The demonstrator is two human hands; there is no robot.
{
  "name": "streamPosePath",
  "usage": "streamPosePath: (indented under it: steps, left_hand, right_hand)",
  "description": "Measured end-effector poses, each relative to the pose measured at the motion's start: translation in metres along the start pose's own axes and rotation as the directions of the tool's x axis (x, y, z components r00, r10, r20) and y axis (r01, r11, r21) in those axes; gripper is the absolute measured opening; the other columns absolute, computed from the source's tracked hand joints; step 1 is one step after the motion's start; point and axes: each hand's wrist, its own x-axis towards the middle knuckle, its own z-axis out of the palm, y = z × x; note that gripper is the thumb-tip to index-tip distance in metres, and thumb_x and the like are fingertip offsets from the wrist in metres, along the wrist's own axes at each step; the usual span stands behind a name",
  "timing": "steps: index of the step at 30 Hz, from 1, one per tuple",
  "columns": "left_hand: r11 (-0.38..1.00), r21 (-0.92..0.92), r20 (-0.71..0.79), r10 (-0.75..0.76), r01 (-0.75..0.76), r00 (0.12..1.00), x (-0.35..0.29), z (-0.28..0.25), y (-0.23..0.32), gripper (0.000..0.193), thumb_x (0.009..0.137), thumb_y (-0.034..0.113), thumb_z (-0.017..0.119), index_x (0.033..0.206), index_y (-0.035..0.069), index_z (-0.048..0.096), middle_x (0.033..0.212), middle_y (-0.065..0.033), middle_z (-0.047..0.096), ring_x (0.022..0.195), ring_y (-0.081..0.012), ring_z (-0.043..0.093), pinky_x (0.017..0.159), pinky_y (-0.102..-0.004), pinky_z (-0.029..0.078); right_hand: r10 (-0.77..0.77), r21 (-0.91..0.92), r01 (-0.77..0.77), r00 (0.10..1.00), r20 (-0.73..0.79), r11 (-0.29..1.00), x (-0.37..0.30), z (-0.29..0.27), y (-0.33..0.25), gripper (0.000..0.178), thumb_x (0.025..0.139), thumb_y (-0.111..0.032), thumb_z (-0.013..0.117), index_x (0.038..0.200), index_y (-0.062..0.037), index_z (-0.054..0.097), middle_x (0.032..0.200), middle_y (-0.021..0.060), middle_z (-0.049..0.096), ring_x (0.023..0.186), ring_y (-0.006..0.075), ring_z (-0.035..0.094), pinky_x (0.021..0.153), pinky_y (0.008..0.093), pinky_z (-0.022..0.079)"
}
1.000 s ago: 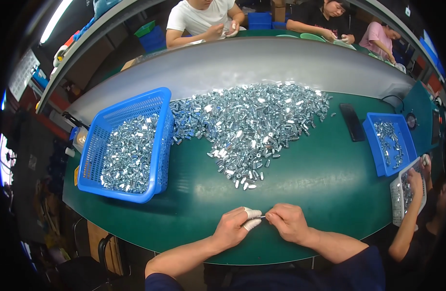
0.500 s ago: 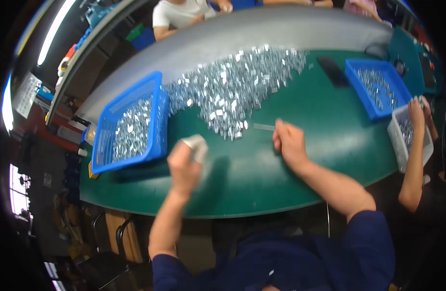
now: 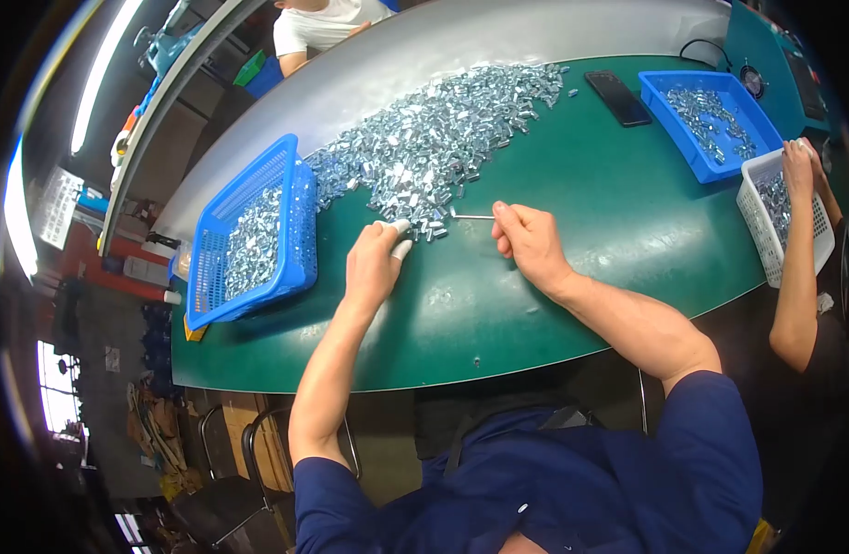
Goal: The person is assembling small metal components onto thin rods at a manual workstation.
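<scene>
A heap of small shiny metal pieces (image 3: pixel 415 138) spreads over the green tabletop. My left hand (image 3: pixel 374 263) is at the near edge of this heap, white covers on its thumb and a fingertip. Those two tips are apart, and I make out no piece between them. My right hand (image 3: pixel 532 245) is closed around a thin metal rod (image 3: pixel 475 217), which points left toward the heap. At the rod's tip is a small piece (image 3: pixel 453 211); whether it is on the rod or just beside it, I cannot tell.
A blue basket (image 3: pixel 300 231) of the same pieces stands on the left. A black phone (image 3: pixel 618 98) lies near a blue tray (image 3: pixel 711 171) at the far right. Beside it, a co-worker's hands (image 3: pixel 801 162) are over a white basket (image 3: pixel 766 249). Another person (image 3: pixel 318 28) sits across the table.
My left hand has moved forward and right to the heap's edge, its fingertips now apart. My right hand has shifted slightly up and left with the rod. The whole view has shifted a little.
</scene>
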Motion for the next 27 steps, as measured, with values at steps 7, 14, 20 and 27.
streamPosePath:
  steps: [7,14,20,27]
  left_hand:
    - [0.994,-0.033,-0.131,0.097,-0.102,0.987,0.007,0.016,-0.010,0.023,0.084,0.006,0.079,0.106,0.008,0.071,0.096,-0.0098,0.066,0.091,-0.0295,0.067,0.077,-0.0393,0.055]
    - [0.777,-0.611,0.052,-0.153,0.153,0.987,-0.016,0.015,0.035,0.019,0.087,-0.004,0.074,0.101,0.001,0.063,0.109,-0.0102,0.076,0.084,-0.0141,0.069,0.079,-0.0289,0.056]
    - [0.780,-0.617,0.031,-0.112,0.107,0.993,-0.013,0.012,0.036,0.030,0.084,0.001,0.082,0.112,0.002,0.071,0.096,-0.0088,0.073,0.081,-0.0176,0.069,0.075,-0.0308,0.056]
    - [0.877,-0.473,-0.053,0.065,-0.082,0.996,-0.017,0.014,0.038,0.029,0.078,0.004,0.087,0.104,0.002,0.076,0.088,-0.0100,0.071,0.078,-0.0251,0.068,0.067,-0.0351,0.055]
  right_hand:
    - [0.042,-0.113,-0.035,0.998,0.057,0.993,-0.001,0.002,0.000,0.043,0.108,-0.034,0.059,0.079,-0.0020,0.066,0.065,0.0008,0.061,0.061,0.0072,0.055,0.055,0.0260,0.043]
    - [-0.212,-0.283,0.277,0.948,0.239,0.918,-0.010,0.011,-0.004,0.025,0.103,-0.020,0.066,0.088,-0.0004,0.070,0.070,0.0048,0.065,0.062,0.0113,0.058,0.057,0.0301,0.045]
    - [-0.204,-0.363,0.290,0.945,0.257,0.885,-0.006,0.009,-0.004,0.017,0.099,-0.016,0.070,0.091,-0.0005,0.071,0.071,0.0087,0.065,0.060,0.0159,0.058,0.056,0.0327,0.045]
    - [-0.358,-0.432,0.468,0.880,0.312,0.771,-0.010,0.011,-0.010,0.015,0.095,-0.016,0.071,0.088,-0.0030,0.071,0.079,0.0137,0.069,0.073,0.0350,0.067,0.064,0.0444,0.052]
